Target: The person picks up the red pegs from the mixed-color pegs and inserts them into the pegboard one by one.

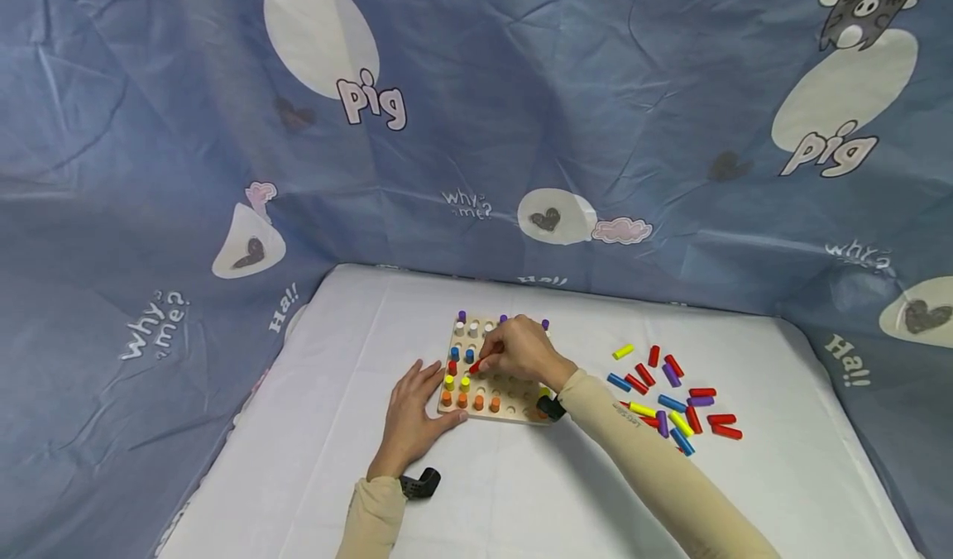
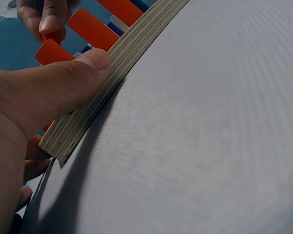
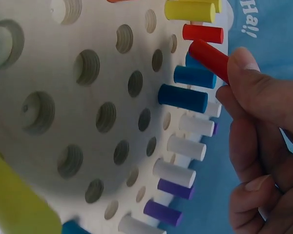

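Note:
A wooden pegboard (image 1: 514,414) lies on the white table, with colored pegs standing in some holes. My right hand (image 1: 524,348) pinches a red peg (image 3: 210,61) between thumb and fingers. The peg is tilted, its free end near the board's left side, beside a standing red peg (image 3: 203,33) and blue pegs (image 3: 183,97). My left hand (image 1: 413,410) holds the board's near left corner. Its thumb (image 2: 83,73) lies on the front edge by the orange pegs (image 2: 93,29), and its other fingers are at the left side. Where the red peg's tip meets the board is unclear.
Loose red, blue, yellow and purple pegs (image 1: 672,403) lie scattered on the table right of the board, some partly behind the right forearm. White pegs (image 3: 185,147) stand toward the board's far side. A printed blue cloth (image 1: 462,129) hangs behind the table.

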The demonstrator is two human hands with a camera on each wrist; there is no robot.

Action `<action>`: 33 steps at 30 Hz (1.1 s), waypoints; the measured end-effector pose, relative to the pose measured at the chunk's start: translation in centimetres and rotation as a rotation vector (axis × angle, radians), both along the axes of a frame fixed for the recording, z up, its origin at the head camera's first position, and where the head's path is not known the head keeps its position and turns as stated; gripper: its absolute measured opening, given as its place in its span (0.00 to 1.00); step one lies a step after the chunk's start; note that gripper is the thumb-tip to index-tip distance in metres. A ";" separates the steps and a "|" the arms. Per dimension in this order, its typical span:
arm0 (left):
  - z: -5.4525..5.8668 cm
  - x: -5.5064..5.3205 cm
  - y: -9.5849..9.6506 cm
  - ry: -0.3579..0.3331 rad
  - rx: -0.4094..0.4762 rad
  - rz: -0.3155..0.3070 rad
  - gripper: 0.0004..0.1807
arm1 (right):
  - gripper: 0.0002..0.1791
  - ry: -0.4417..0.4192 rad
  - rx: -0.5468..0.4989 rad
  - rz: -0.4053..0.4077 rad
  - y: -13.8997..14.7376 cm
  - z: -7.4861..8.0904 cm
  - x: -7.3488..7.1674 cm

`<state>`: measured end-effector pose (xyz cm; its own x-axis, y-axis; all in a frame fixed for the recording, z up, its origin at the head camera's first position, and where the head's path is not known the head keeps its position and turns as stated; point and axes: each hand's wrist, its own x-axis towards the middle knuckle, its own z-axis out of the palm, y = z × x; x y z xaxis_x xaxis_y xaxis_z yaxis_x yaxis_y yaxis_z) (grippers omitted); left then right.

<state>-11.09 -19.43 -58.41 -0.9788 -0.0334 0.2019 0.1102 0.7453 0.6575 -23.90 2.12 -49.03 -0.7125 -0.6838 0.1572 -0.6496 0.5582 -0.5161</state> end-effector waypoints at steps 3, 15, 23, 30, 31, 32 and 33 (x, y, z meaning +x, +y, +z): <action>0.0 0.1 0.0 -0.003 -0.001 0.004 0.46 | 0.05 -0.023 0.021 -0.006 -0.4 -0.3 0.0; -0.2 0.2 0.2 0.005 -0.009 -0.004 0.46 | 0.06 -0.040 0.036 -0.005 -0.9 -1.0 0.3; -0.1 0.1 0.1 -0.001 -0.006 -0.002 0.46 | 0.06 -0.029 0.024 -0.004 -1.3 -0.9 0.2; 0.0 0.0 -0.1 0.002 -0.007 -0.003 0.46 | 0.06 0.004 0.030 0.009 -1.8 -0.8 0.1; -0.1 0.0 -0.1 0.001 -0.004 -0.003 0.47 | 0.06 0.004 0.034 0.008 -1.9 -0.8 0.2; 0.0 0.1 -0.1 -0.001 -0.001 -0.004 0.47 | 0.06 0.005 0.041 0.007 -2.0 -0.9 0.2; 0.0 0.1 -0.1 -0.004 0.000 -0.004 0.46 | 0.06 0.005 0.048 0.007 -2.0 -0.9 0.2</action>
<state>-10.98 -19.48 -58.46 -0.9797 -0.0298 0.1983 0.1105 0.7450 0.6579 -23.68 0.07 -49.92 -0.7070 -0.6955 0.1278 -0.6560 0.5775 -0.4860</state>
